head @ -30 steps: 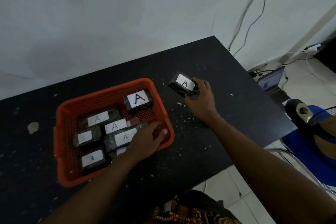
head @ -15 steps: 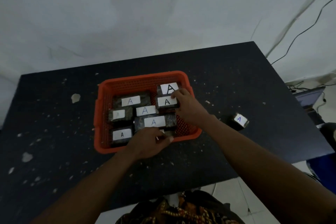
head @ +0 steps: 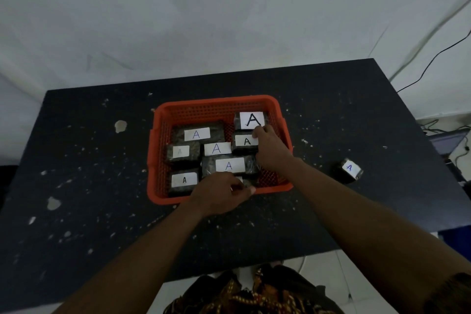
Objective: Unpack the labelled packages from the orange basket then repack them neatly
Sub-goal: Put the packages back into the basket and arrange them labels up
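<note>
Now the orange basket (head: pixel 219 107) sits on the middle of the dark, speckled desk (head: pixel 89 186), with several dark packages inside, each bearing a white label marked "A". At the far right corner of the basket stands the big-A package (head: pixel 251 120); just in front of it lies a second package (head: pixel 244 143), and the right hand (head: pixel 271 150) reaches into the basket with its fingers curled onto the right end of this one, fingertips close to the lower edge of the big-A package too. Whether the hand truly grips it or only touches it I cannot tell. A far-left package (head: pixel 197 134) lies along the back, a faint-label package (head: pixel 182 153) sits at the left wall, a centre label (head: pixel 217 148) shows beside it, and a long package (head: pixel 230 166) lies in front of that. A near-left package (head: pixel 184 181) rests at the front corner. The left hand (head: pixel 221 195) lies over the basket's near rim, fingers curled around a package that it mostly hides, thumb tip at the rim. One lone package (head: pixel 348 169) stands outside on the desk, well to the right of the basket, apart from both hands. Behind the desk a pale wall (head: pixel 204 20) rises, with a black cable (head: pixel 433 58) at the right.
</note>
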Demonstrator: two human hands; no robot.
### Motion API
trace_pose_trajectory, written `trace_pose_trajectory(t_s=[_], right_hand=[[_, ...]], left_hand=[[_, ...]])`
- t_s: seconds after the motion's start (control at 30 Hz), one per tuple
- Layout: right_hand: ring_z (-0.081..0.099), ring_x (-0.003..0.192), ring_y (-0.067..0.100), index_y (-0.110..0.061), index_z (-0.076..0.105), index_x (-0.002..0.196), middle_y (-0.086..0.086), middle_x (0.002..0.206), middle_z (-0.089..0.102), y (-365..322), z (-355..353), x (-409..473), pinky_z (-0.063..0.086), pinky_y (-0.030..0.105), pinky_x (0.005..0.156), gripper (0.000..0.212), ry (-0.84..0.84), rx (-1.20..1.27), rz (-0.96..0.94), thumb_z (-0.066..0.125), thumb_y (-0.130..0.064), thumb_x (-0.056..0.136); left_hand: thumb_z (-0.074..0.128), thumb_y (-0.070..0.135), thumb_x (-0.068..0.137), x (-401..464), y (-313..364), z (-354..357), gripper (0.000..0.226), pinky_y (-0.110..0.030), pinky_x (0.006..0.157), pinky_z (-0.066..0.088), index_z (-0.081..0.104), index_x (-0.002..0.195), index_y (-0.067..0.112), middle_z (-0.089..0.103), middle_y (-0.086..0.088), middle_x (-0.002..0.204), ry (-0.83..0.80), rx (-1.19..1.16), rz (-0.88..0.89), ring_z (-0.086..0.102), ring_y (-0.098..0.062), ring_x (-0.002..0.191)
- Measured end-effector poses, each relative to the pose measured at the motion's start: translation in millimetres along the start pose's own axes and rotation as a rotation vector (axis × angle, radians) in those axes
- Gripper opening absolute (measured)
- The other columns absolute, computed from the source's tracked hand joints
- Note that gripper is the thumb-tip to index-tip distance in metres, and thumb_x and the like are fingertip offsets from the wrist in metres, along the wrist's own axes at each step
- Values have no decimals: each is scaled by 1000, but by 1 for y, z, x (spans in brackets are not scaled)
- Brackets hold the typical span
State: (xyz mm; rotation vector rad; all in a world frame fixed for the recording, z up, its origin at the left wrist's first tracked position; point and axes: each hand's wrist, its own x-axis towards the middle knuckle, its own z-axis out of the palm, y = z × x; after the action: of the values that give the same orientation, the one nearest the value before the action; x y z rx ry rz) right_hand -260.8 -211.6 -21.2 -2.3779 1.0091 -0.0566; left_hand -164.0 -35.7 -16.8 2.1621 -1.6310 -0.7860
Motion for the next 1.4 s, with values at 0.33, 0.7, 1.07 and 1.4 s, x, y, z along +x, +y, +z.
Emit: trace_pose_trajectory(t_s=[0.33,0.7,1.07,1.4], right_hand=[[52,111,22,-20,47,123,8,139,38,4,5,-3,43,32,92,36,8,50,-5,58,-12,89],[51,111,20,-9,55,120,10,133,43,-3,-8,-12,42,27,94,30,124,54,-70,59,-13,90],[52,83,2,-20,60,97,-7,101,50,69,-41,-87,36,4,67,14,748,298,191,61,-11,86],[39,133,23,-20,48,133,5,141,46,159,-26,-144,34,43,110,49,522,245,632,66,-23,88]], left_hand=[[33,80,80,5,0,3,69,-29,68,48,76,93,27,61,9,85,-4,19,28,54,-5,75],[37,75,82,13,9,6,58,-31,69,52,75,92,31,65,11,86,-36,-12,84,57,-3,74],[40,65,90,41,53,28,52,-34,67,50,61,74,20,60,3,76,-106,35,204,57,-12,70],[37,68,93,56,72,41,62,-33,62,50,60,65,17,59,1,65,-91,159,155,57,-13,60]])
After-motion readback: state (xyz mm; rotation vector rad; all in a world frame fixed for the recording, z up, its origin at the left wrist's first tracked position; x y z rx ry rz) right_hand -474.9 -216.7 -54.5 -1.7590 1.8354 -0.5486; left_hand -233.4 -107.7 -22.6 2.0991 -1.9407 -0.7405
